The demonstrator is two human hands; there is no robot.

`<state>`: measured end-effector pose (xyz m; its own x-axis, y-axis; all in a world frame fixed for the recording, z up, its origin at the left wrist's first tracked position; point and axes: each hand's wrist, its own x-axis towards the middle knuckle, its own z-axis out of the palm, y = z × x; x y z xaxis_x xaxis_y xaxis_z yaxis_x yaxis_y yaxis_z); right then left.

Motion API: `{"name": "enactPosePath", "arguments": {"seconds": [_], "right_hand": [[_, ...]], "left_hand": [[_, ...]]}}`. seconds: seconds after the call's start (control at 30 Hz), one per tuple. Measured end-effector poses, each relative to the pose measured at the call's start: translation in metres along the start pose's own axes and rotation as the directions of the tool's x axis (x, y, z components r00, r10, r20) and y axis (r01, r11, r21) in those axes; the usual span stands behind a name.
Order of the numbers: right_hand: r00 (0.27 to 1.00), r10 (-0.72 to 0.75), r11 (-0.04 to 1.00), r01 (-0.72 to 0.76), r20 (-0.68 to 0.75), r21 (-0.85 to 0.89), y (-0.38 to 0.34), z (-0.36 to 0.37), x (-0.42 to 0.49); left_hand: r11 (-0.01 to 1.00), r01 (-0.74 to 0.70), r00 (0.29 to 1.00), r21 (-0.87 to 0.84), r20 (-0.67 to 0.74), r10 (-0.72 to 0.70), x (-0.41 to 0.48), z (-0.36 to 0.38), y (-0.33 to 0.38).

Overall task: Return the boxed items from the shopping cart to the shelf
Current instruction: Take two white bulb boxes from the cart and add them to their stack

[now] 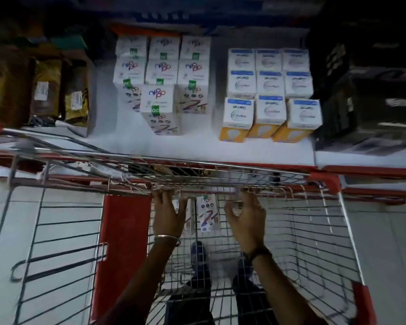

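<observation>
A white box with colourful print (208, 213) stands in the far end of the wire shopping cart (309, 221), between my two hands. My left hand (168, 213) reaches down beside it, and its fingers and thumb close around part of a second white box (176, 204), mostly hidden. Just right of the printed box, my right hand (246, 216) has curled fingers with nothing visible in them. On the white shelf (197, 141) beyond the cart stand matching white printed boxes (161, 109) in stacked rows.
White, blue and yellow bulb boxes (267, 109) fill the shelf's right part. Brown packets (47, 87) stand at the shelf's left. A red panel (124, 231) hangs inside the cart on the left. The cart's far rim (220, 165) lies against the shelf's red edge.
</observation>
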<state>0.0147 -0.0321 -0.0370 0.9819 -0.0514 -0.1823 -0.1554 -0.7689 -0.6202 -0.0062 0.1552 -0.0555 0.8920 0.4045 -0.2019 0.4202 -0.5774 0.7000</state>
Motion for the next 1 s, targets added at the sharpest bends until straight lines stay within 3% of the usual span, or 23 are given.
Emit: {"name": "enactPosePath", "arguments": {"seconds": [0.1,0.2,0.3,0.4,0.67,0.87,1.0], "right_hand": [[0.967,0.136,0.987,-0.113,0.216,-0.118,0.017,0.049,0.007],[0.91,0.221,0.971,-0.17,0.351,-0.17,0.024,0.088,0.02],[0.872,0.286,0.958,-0.246,0.398,-0.15,0.033,0.121,0.036],[0.841,0.312,0.945,-0.226,0.443,-0.236,0.035,0.142,0.042],[0.931,0.203,0.97,-0.148,0.303,-0.195,0.025,0.126,0.031],[0.97,0.143,0.99,-0.14,0.194,-0.032,0.012,0.064,0.013],[0.99,0.086,0.995,-0.091,0.114,0.033,-0.007,0.012,-0.003]], "left_hand": [[0.974,0.224,0.961,0.03,0.161,-0.226,0.014,0.029,-0.035],[0.964,0.235,0.938,0.125,0.231,-0.259,0.026,0.053,-0.058],[0.936,0.264,0.906,0.231,0.273,-0.323,0.038,0.074,-0.079],[0.9,0.328,0.878,0.288,0.259,-0.403,0.044,0.082,-0.082],[0.955,0.226,0.924,0.192,0.269,-0.272,0.042,0.069,-0.078],[0.981,0.182,0.957,0.064,0.22,-0.192,0.022,0.035,-0.039],[0.997,0.071,0.984,0.018,0.164,-0.073,0.003,0.005,-0.004]]}}
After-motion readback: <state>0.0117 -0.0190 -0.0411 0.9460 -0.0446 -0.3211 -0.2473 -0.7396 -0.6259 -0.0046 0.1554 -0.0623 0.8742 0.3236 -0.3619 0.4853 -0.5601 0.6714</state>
